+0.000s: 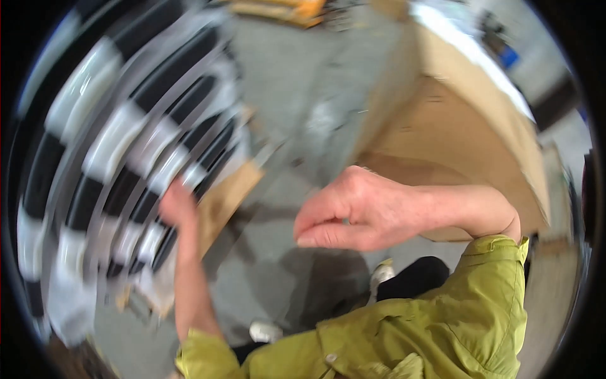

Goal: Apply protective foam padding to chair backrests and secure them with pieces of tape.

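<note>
My right hand [363, 211] is held up in the middle of the view, its thumb and fingertips pinched together. Whatever lies inside the pinch, if anything, is hidden. On the left, my left hand [178, 203] reaches to a stack of long, curved-looking black pieces with white wrapped bands [117, 142]. Its fingers are smeared by motion, and I cannot tell whether they grip one of the pieces. Along the stack's near side runs a wooden board [230, 199], just right of my left hand.
A large open cardboard box [454, 126] stands to the right, beyond my right forearm. Something orange-yellow [284, 9] rests on the grey floor [303, 69] at the far end. My feet in light shoes [265, 331] are on the floor below.
</note>
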A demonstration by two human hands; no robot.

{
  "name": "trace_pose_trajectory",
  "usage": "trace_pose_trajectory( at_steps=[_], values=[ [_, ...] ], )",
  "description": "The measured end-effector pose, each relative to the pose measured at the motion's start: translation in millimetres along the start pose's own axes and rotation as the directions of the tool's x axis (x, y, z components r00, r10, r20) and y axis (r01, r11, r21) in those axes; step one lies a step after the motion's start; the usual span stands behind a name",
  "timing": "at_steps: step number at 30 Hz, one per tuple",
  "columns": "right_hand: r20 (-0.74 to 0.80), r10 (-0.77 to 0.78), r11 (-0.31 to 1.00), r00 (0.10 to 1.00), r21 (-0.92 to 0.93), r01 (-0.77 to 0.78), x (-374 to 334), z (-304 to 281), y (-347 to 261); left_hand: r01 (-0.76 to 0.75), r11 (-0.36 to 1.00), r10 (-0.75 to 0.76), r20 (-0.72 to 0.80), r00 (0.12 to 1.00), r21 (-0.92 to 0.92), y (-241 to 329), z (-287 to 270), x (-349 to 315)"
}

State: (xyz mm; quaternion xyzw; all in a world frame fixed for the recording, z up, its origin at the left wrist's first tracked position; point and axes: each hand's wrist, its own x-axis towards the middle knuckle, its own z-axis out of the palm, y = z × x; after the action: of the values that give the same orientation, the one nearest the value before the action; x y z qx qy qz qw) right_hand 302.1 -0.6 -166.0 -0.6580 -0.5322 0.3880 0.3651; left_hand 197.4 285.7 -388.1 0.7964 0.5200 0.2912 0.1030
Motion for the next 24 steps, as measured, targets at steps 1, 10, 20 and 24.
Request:
trace_pose_trajectory(
  at_steps=[1, 10, 20, 24],
  values=[
    [-0.145, -0.09, 0.974, 0.985, -0.221, 0.057, -23.9, -18.9, -9.9, -0.058, 0.995, 0.062, -0.039, 0.997, 0.078, -4.1, 8.8, -2.1],
    [-0.953, -0.11, 0.634, 0.282, -0.286, -0.718, -182.2, -263.0, -7.3, -0.345, 0.933, 0.353, -0.075, 0.933, 0.099, -25.0, 1.5, -0.4],
    [-0.866, -0.18, 0.323, 0.466, -0.5, -0.804, -60.7, -342.1, 98.6, -0.782, 0.616, 0.772, 0.128, 0.623, 0.092, -2.3, -41.9, -36.4],
    [-0.862, -0.243, 0.388, 0.444, -0.506, -0.77, -84.3, -386.1, 120.9, -0.675, 0.718, 0.651, 0.176, 0.738, 0.172, 15.5, -10.5, -5.3]
  ],
)
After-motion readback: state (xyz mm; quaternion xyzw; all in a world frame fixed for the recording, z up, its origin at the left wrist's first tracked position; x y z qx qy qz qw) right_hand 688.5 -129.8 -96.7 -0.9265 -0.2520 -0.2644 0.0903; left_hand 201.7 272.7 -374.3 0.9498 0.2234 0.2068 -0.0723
